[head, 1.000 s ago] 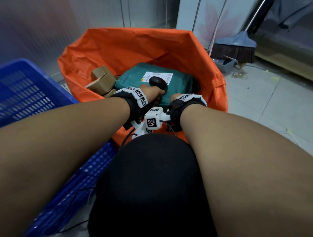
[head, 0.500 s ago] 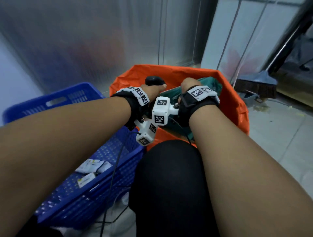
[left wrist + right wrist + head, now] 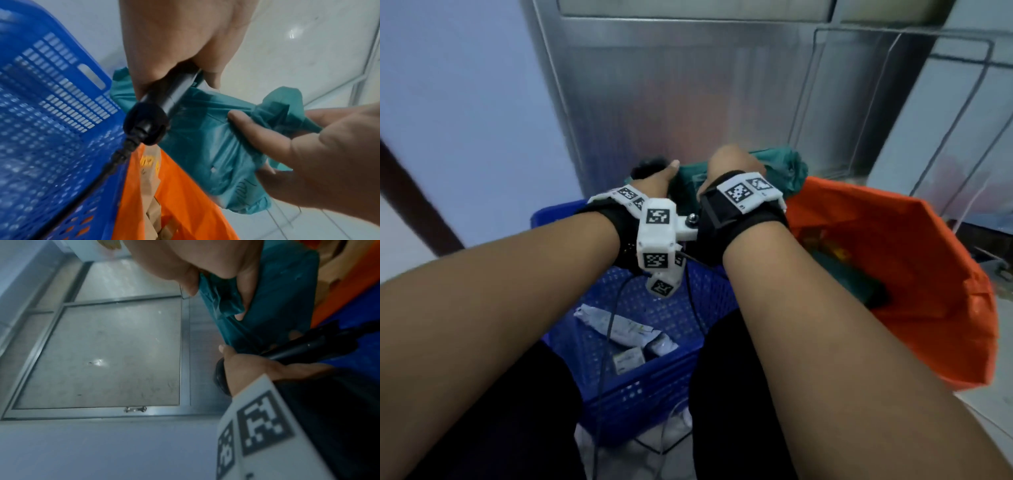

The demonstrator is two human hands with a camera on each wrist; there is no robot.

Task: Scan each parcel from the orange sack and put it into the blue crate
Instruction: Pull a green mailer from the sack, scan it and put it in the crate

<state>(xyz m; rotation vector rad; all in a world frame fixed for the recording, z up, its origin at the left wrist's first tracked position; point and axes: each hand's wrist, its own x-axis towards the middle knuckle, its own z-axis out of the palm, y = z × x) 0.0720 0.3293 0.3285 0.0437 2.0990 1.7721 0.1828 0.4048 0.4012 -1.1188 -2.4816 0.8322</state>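
Note:
My right hand (image 3: 729, 161) grips a crumpled end of a green plastic parcel (image 3: 784, 161), held in the air above the gap between crate and sack. In the left wrist view its thumb and fingers (image 3: 267, 129) pinch the parcel (image 3: 205, 138). My left hand (image 3: 657, 178) holds a black handheld scanner (image 3: 649, 166) right beside the parcel's left side; the handle (image 3: 164, 104) sits in its fist. The blue crate (image 3: 664, 301) stands below my wrists. The orange sack (image 3: 911, 274) stands open at the right.
Several pale parcels (image 3: 626, 335) lie on the crate's floor. The scanner cable (image 3: 606, 342) hangs across the crate. Another dark green parcel (image 3: 859, 284) and cardboard boxes (image 3: 152, 194) remain in the sack. A metal panel wall (image 3: 688, 102) stands close behind.
Both hands rose from inside the sack, lifting the green parcel out and carrying it left toward the crate; the scanner came along in my left hand.

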